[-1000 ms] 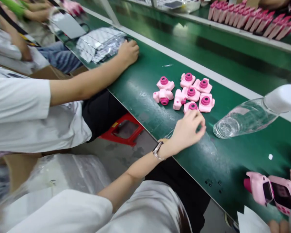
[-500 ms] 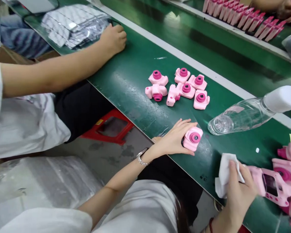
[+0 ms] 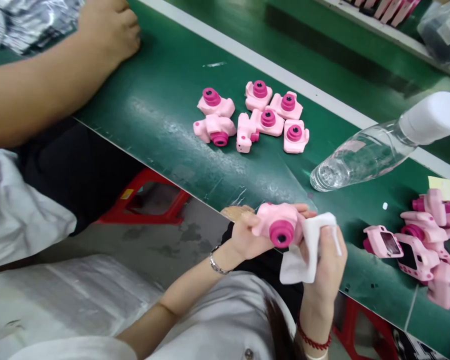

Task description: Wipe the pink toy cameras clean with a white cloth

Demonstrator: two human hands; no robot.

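Left hand [image 3: 247,235]: gripping a pink toy camera [image 3: 279,225] from its left side, fingers curling around the body, lens facing the viewer; a bracelet is sitting on the wrist
Right hand [image 3: 324,255]: pinching a white cloth [image 3: 303,250] between fingers and thumb, pressing it against the right side of the toy camera
Toy camera position: being held in the air just in front of the near edge of the green worktop [image 3: 165,115], between both hands
Finished group [image 3: 420,240]: pink cameras lying in a loose heap on the worktop to the right — some showing dark screens
Bottle [image 3: 375,150]: clear plastic, lying on its side with a white cap pointing right, just beyond the hands
Waiting group [image 3: 253,117]: six pink cameras clustering mid-worktop, most lying lens up, well apart from the held one
Co-worker's hand [image 3: 108,30]: resting as a loose fist on the worktop at far left, next to a pile of silver pouches [image 3: 26,22]
Far edge: a row of pink boxes [image 3: 386,7] standing behind the white strip — only partly showing
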